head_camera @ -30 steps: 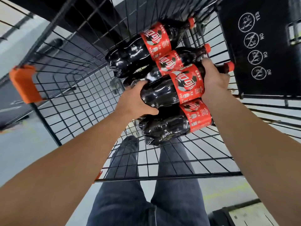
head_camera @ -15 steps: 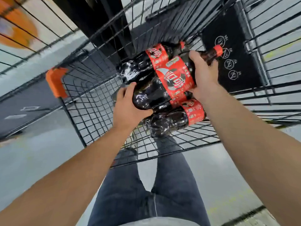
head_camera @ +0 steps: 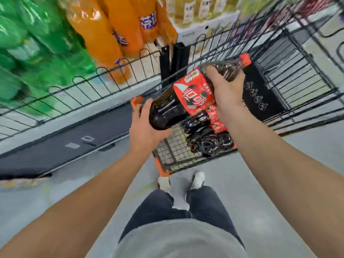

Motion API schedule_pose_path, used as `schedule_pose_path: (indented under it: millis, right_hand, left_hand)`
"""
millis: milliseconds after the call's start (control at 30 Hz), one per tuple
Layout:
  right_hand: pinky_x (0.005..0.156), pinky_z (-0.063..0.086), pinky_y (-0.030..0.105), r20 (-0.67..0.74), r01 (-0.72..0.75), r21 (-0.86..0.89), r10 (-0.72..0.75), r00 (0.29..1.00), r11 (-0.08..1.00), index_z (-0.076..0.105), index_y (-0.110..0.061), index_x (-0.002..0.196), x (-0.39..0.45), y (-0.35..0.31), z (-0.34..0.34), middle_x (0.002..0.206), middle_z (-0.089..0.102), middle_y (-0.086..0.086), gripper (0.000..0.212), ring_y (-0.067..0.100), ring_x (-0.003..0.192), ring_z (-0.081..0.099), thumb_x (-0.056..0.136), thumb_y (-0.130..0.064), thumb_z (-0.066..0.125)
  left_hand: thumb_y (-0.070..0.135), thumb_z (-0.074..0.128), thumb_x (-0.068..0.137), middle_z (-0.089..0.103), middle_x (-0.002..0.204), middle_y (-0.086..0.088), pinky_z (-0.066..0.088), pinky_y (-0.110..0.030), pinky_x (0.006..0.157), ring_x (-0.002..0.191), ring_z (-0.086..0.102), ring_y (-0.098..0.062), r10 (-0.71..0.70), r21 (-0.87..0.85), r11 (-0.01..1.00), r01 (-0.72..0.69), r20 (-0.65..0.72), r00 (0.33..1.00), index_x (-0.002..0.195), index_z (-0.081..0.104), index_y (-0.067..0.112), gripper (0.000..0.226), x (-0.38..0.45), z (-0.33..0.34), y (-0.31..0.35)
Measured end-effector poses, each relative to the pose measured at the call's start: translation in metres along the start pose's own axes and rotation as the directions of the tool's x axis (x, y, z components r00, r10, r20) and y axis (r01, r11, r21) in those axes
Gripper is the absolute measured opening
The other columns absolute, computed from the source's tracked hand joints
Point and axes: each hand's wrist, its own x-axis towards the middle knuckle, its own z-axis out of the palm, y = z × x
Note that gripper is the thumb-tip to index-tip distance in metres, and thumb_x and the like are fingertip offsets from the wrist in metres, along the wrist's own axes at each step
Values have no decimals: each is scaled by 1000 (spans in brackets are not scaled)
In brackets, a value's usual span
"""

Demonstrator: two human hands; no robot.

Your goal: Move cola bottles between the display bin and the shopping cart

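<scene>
Landmark: shopping cart (head_camera: 290,77), black wire with orange corner guards, seen from above.

Held cola bottle (head_camera: 178,101): lifted above the cart's near-left corner, lying roughly level, red cap (head_camera: 245,59) pointing toward the cart's far side, base toward the person. Red label wraps its middle.

Left hand (head_camera: 147,129): cupped under and around the bottle's base, fingers curled up along the dark plastic, thumb on the near side. Sits over the cart's near-left corner, just beside an orange guard.

Right hand (head_camera: 226,90): wrapped over the bottle's shoulder and the label's upper edge, fingers closed around it.

Other cola bottles (head_camera: 208,140): lying on the cart floor near its near wall, directly below the held one. Count unclear; the bodies overlap.

Left of the cart: wire display bin (head_camera: 104,77) with a scalloped top rail, holding green bottles (head_camera: 28,53) and orange bottles (head_camera: 111,28), all blurred.

Beyond the cart's far-left corner: boxed pale drinks (head_camera: 188,10).

Nearer than the cart: grey floor (head_camera: 260,183), dark trousers, white shoes.
</scene>
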Motion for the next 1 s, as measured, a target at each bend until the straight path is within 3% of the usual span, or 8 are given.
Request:
schedule_pose_path:
  millis: [200,333,500,633,733,900,1000]
  right_hand:
    - [108,51,49,88,132,-82,-125,988,988,27,-29,158,-63,-16,24,149,52,0,131,24,130,59,47,-65,88]
    - [109,49,53,214,192,-100,-167,962,976,28,-34,154,-101,-14,31,150,52,-1,142,26,133,57,34,-78,90]
    - [96,59,48,358,261,-78,-217,908,962,45,-32,133,-170,-16,35,121,65,-6,95,20,107,71,50,-55,84]
    - [97,58,47,449,293,-40,-245,859,955,44,-32,136,-220,-6,44,124,65,-5,97,20,107,72,51,-53,85]
    - [94,60,46,544,285,-38,-219,810,958,41,-31,139,-258,2,59,120,66,-5,94,17,102,73,58,-47,86]
    - [91,61,47,638,278,-50,-184,748,959,42,-37,127,-320,24,97,118,67,-3,94,20,100,74,46,-54,84]
    - [92,61,47,681,272,-67,-156,716,960,45,-39,112,-358,45,124,111,67,-6,75,17,98,73,49,-51,84]
  left_hand:
    - [36,90,64,42,143,1,40,-31,97,125,41,-10,-15,-90,996,1,-154,988,151,34,35,103,-54,-43,-10]
    - [34,91,62,40,147,-1,30,-21,96,128,36,-8,-69,-133,990,35,-262,963,153,34,27,108,-97,-58,-22]
    - [33,92,60,43,145,0,31,-20,99,127,38,-6,-127,-155,985,70,-397,909,152,35,26,109,-163,-81,-34]
    - [34,92,59,46,141,2,36,-24,101,119,37,1,-164,-163,982,95,-488,857,151,36,25,107,-213,-104,-47]
    - [35,93,59,47,140,-1,33,-23,101,125,37,-7,-193,-156,979,128,-546,815,150,37,24,107,-248,-122,-64]
    - [34,93,57,47,141,-2,31,-20,103,126,40,-10,-265,-177,964,198,-629,731,149,40,23,107,-299,-155,-102]
    - [30,94,56,48,140,-3,32,-17,101,126,43,-13,-309,-203,951,233,-653,692,149,41,22,107,-327,-177,-133]
